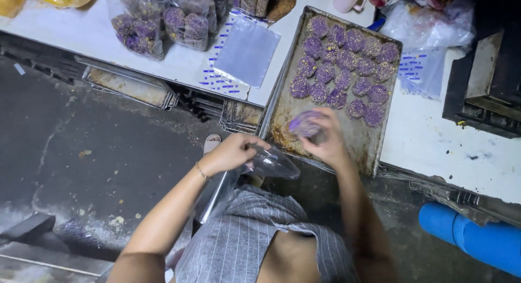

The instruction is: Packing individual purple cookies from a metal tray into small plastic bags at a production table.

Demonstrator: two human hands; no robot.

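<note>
- Down by our tummy we are wearing a grey striped top (255, 245), and it is sitting closest to us.
- We are reaching both arms out over the edge of a big metal baking tray (374, 144).
- Our left hand (230, 153) is pinching the top of a clear plastic bag (271, 163). Its grip is closing tight on the bag, and the bag is hanging just in front of the tray.
- Our right hand (325, 142) is holding a round purple cookie (305, 123). Its grip is curling around the cookie, just above the near part of the tray.
- The cookie is looking blurry, so we cannot tell its bumps well.
- More purple cookies (342, 71) are lying in rows on the far half of the tray, close beside each other.
- The tray is resting on a white table (434, 136) and is sticking out a little over its edge.
- Flat empty bags with blue marks (244, 52) are lying on the table to the left of the tray.
- Full bags of purple cookies (163, 22) are sitting farther back on the left.
- A blue tube (472, 237) is lying low on the right, by the dark floor (81, 136).
</note>
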